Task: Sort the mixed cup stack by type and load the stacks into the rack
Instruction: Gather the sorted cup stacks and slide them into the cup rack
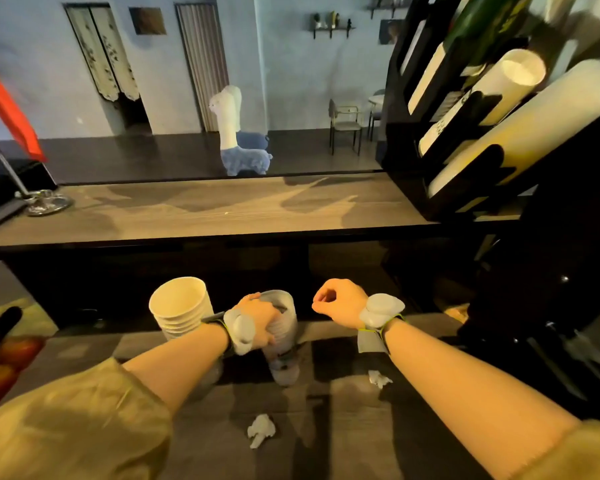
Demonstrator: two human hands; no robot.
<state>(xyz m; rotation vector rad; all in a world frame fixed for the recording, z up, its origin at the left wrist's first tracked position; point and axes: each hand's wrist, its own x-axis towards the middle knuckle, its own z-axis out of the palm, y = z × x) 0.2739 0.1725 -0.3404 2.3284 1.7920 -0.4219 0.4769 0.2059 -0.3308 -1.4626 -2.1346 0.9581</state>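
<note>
My left hand (pixel 258 318) grips a stack of clear plastic cups (pixel 284 341) standing upright on the lower counter. Just left of it stands a stack of white paper cups (pixel 181 308), mouth up. My right hand (pixel 340 301) hovers to the right of the clear stack, fingers curled loosely with nothing in them. The black cup rack (pixel 465 188) rises at the upper right, holding long tilted stacks of white cups (pixel 520 109) in its slots.
A raised wooden bar top (pixel 201 209) runs across the middle, with a flag stand (pixel 45 202) at its left end. Two crumpled tissues (pixel 261 429) lie on the lower counter. Fruit and a dark handle sit at the far left (pixel 0 355).
</note>
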